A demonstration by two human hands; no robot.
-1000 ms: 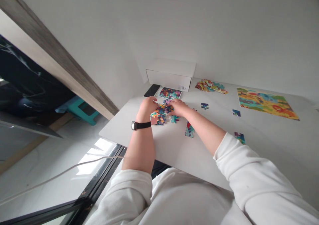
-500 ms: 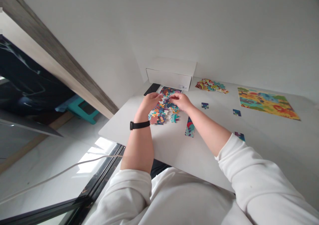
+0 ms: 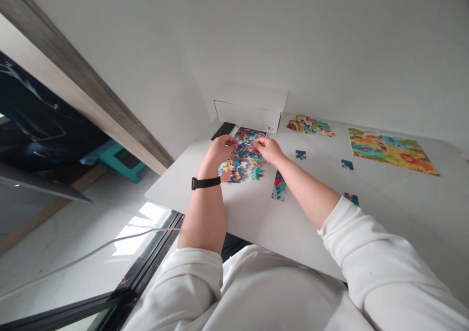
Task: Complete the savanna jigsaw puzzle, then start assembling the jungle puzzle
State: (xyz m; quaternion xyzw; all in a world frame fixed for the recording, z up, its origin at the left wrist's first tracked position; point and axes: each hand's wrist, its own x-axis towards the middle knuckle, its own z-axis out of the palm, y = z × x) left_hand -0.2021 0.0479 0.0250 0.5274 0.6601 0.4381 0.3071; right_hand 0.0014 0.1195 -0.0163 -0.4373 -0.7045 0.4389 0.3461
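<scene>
Over a pile of puzzle pieces (image 3: 233,171), both my hands are raised side by side with a small gap between them. My left hand (image 3: 222,148), with a black band on its wrist, has thumb and fingertips pinched together. The fingers of my right hand (image 3: 269,150) are also closed in a pinch; anything between the fingertips of either hand is too small to make out. Just behind the hands lies a colourful dark picture sheet (image 3: 249,134). A joined puzzle strip (image 3: 279,187) in blue and red lies by my right forearm.
A white box (image 3: 249,111) stands against the wall, a dark flat object (image 3: 223,131) before it. Farther right are another puzzle pile (image 3: 310,125), a yellow animal picture (image 3: 395,151) and loose pieces (image 3: 301,154), (image 3: 347,165), (image 3: 351,199). The table's left edge (image 3: 161,201) is near.
My fingertips have drawn slightly apart, the left ones moving a little left and the right ones a little right. The table things lie as before, with a slight shift of the view.
</scene>
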